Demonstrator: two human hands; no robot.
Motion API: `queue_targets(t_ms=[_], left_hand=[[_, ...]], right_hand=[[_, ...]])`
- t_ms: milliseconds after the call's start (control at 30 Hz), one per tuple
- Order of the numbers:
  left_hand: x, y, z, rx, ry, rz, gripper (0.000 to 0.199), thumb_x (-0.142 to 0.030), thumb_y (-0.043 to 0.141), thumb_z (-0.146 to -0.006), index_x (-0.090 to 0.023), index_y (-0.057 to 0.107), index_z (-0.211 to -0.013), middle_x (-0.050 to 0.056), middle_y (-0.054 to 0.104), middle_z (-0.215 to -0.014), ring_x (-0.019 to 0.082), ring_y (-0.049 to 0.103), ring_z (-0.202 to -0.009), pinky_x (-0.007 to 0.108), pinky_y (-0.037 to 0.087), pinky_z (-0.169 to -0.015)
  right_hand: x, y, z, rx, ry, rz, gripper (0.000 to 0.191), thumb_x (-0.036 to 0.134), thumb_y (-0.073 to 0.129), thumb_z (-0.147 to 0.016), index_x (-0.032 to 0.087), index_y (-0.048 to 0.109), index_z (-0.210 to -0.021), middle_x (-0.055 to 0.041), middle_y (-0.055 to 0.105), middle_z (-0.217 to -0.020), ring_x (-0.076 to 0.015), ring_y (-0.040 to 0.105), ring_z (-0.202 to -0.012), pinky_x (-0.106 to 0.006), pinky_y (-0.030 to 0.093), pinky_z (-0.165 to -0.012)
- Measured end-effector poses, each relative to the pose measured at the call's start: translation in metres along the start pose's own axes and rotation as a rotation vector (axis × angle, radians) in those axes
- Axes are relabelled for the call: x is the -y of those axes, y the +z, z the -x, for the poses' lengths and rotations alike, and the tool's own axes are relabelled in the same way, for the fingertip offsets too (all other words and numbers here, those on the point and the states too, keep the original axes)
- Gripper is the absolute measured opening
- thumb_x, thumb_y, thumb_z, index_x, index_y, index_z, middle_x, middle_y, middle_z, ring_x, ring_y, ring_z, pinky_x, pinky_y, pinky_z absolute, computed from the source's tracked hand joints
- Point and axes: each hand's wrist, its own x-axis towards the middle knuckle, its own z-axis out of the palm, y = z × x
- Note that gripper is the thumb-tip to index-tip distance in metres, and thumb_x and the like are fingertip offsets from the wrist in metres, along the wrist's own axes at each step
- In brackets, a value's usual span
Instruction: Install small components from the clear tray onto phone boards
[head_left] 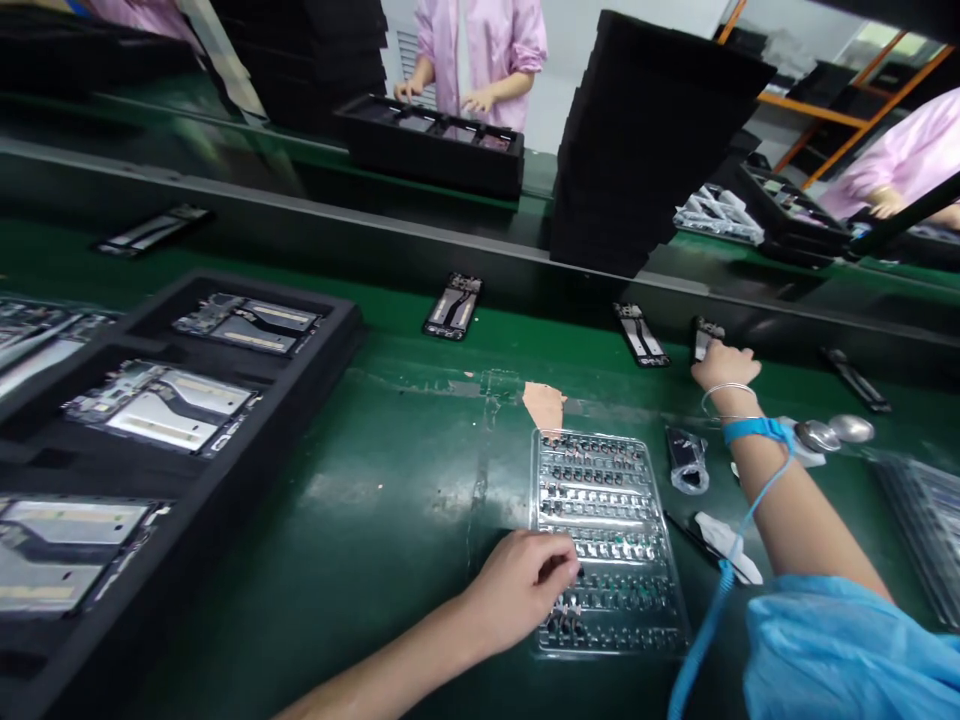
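Note:
My left hand (pixel 525 585) is over the left side of a clear plastic tray (pixel 630 560) of small dark parts; its thumb and forefinger are pinched together, and what they hold is too small to name. My right hand (pixel 724 368), with a bracelet and a blue wrist strap (pixel 757 430), reaches to a phone frame (pixel 707 335) near the back ledge and partly covers it. Its finger tips are mostly hidden behind the hand. Another phone frame (pixel 641 335) lies just left of it, and a third (pixel 454 306) farther left.
A black foam tray (pixel 300 400) with phone frames fills the left. Right of the clear tray lie a wrapped black item (pixel 686 460), tweezers (pixel 701 540) and metal lids (pixel 817 434). Dark stacks (pixel 637 140) and people in pink stand beyond the ledge.

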Motion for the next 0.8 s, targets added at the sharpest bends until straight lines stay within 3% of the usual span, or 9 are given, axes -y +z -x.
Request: queue_targets(t_ms=[167,300,433,500,567,633,667,733,800], left_hand=[[-0.002,-0.002,0.001,0.009,-0.038,0.124,0.022,-0.021,0.045,-0.084,-0.015,0.050,-0.063,-0.004,0.048,-0.056,0.008,0.042,-0.053,0.020,0.029,-0.054],[-0.002,-0.009,0.000,-0.012,-0.055,0.340,0.023,-0.026,0.046,-0.086,-0.015,0.051,-0.066,-0.003,0.049,-0.057,0.008,0.045,-0.055,0.019,0.033,-0.055],[0.005,-0.016,-0.005,-0.169,-0.030,0.487,0.021,-0.030,0.048,-0.086,-0.015,0.052,-0.071,-0.003,0.051,-0.060,0.007,0.043,-0.053,0.018,0.033,-0.050],[0.008,-0.020,-0.008,-0.290,0.004,0.582,0.021,-0.032,0.051,-0.085,-0.014,0.054,-0.073,0.001,0.054,-0.070,0.008,0.047,-0.058,0.018,0.036,-0.049],[0.008,-0.024,-0.010,-0.391,0.051,0.689,0.021,-0.032,0.055,-0.083,-0.014,0.057,-0.073,0.007,0.057,-0.093,0.013,0.055,-0.075,0.020,0.044,-0.054],[0.006,-0.026,-0.010,-0.462,0.091,0.781,0.020,-0.031,0.057,-0.082,-0.014,0.059,-0.073,0.009,0.053,-0.114,0.019,0.055,-0.095,0.025,0.050,-0.066],[0.004,-0.027,-0.010,-0.487,0.097,0.814,0.019,-0.031,0.058,-0.081,-0.014,0.060,-0.073,0.009,0.054,-0.115,0.019,0.055,-0.098,0.027,0.051,-0.070],[0.002,-0.027,-0.007,-0.528,0.085,0.841,0.017,-0.030,0.060,-0.081,-0.014,0.060,-0.074,0.007,0.060,-0.099,0.016,0.057,-0.086,0.027,0.050,-0.071],[0.000,-0.025,-0.004,-0.528,0.048,0.818,0.018,-0.030,0.061,-0.080,-0.013,0.059,-0.074,0.002,0.060,-0.077,0.011,0.054,-0.069,0.023,0.046,-0.067]], right_hand=[[0.028,0.014,-0.009,0.070,-0.105,-0.123,0.064,0.050,0.066,-0.066,0.017,0.057,-0.119,-0.0174,0.064,-0.108,-0.0346,0.055,-0.104,-0.041,0.044,-0.078],[0.050,0.017,-0.009,0.029,-0.123,-0.246,0.062,0.042,0.068,-0.065,0.017,0.056,-0.121,-0.0150,0.065,-0.105,-0.0331,0.057,-0.103,-0.041,0.046,-0.080],[0.063,-0.006,0.007,-0.022,-0.127,-0.406,0.057,0.040,0.062,-0.071,0.010,0.055,-0.119,-0.0176,0.066,-0.099,-0.0312,0.062,-0.095,-0.040,0.048,-0.077],[0.065,-0.020,0.037,-0.010,-0.211,-0.495,0.052,0.042,0.061,-0.073,0.014,0.057,-0.116,-0.0123,0.068,-0.094,-0.0257,0.065,-0.086,-0.035,0.050,-0.074],[0.061,-0.032,0.086,0.004,-0.355,-0.567,0.051,0.043,0.065,-0.069,0.021,0.058,-0.114,-0.0061,0.068,-0.095,-0.0217,0.064,-0.084,-0.032,0.050,-0.075],[0.051,-0.040,0.148,-0.030,-0.627,-0.624,0.052,0.039,0.069,-0.066,0.023,0.058,-0.114,-0.0059,0.066,-0.104,-0.0235,0.061,-0.091,-0.036,0.049,-0.081],[0.044,-0.043,0.180,-0.057,-0.756,-0.630,0.052,0.037,0.068,-0.067,0.023,0.056,-0.116,-0.0073,0.064,-0.109,-0.0250,0.059,-0.095,-0.039,0.049,-0.082],[0.029,-0.047,0.234,-0.061,-0.910,-0.663,0.051,0.034,0.067,-0.070,0.021,0.055,-0.118,-0.0102,0.059,-0.119,-0.0278,0.053,-0.105,-0.043,0.046,-0.086],[0.017,-0.048,0.267,0.032,-0.862,-0.737,0.054,0.034,0.065,-0.074,0.024,0.050,-0.125,-0.0099,0.059,-0.118,-0.0275,0.053,-0.105,-0.043,0.046,-0.086]])
